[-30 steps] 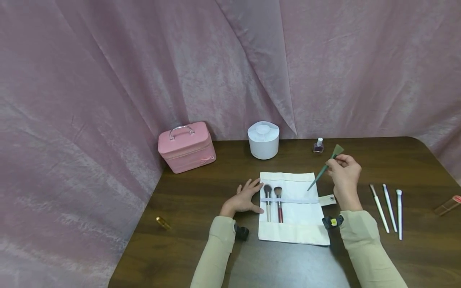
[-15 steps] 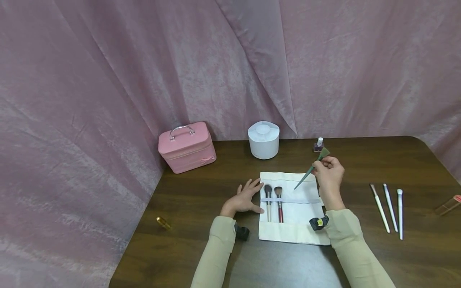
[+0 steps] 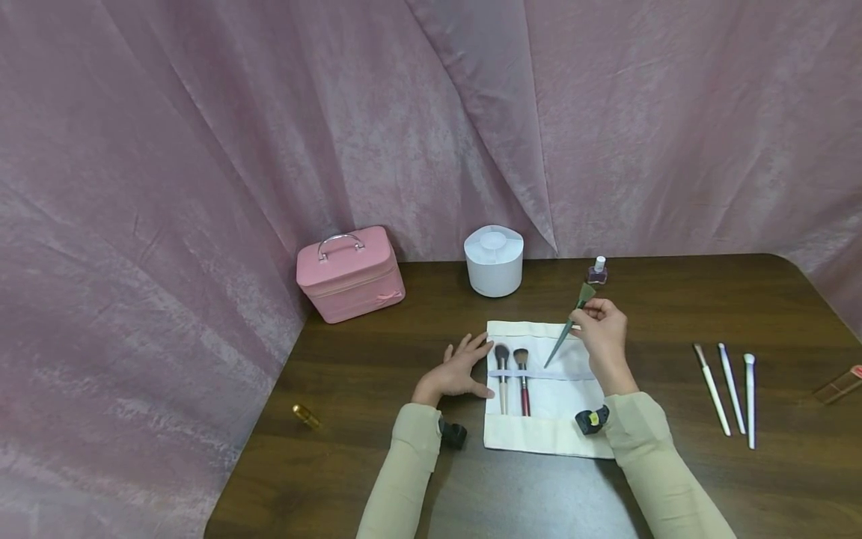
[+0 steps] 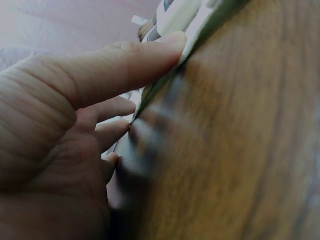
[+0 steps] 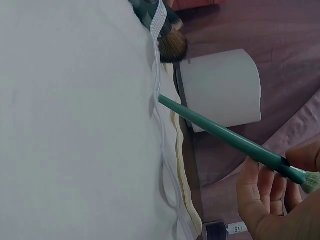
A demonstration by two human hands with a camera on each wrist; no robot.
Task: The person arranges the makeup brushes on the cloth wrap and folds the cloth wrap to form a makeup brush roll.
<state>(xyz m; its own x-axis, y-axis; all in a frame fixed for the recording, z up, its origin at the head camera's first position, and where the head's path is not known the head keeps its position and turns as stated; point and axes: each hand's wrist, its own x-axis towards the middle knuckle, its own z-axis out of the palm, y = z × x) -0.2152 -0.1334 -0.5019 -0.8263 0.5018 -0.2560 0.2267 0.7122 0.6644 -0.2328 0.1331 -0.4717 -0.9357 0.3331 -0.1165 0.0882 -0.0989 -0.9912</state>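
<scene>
My right hand [image 3: 601,333] pinches a green makeup brush [image 3: 564,335] near its bristle end, handle tip slanting down to the left. In the right wrist view that tip of the green brush [image 5: 225,137] is right at the white elastic band [image 5: 159,60] of the cloth brush roll [image 3: 544,434]. Two brushes, one pale-handled [image 3: 502,382] and one red-handled [image 3: 524,385], lie side by side under the band at the left of the roll. My left hand [image 3: 458,372] rests with spread fingers at the roll's left edge; its thumb [image 4: 130,67] touches the cloth border.
Several white-handled brushes [image 3: 712,389] lie to the right, with a brown tube [image 3: 837,385] farther out. Behind stand a pink case [image 3: 350,273], a white round container [image 3: 494,266] and a nail polish bottle [image 3: 597,272]. A small gold tube [image 3: 306,416] lies at left.
My right hand has moved left with the green brush, from the roll's right side to over its band, the handle tip now lower. The left hand has stayed in place.
</scene>
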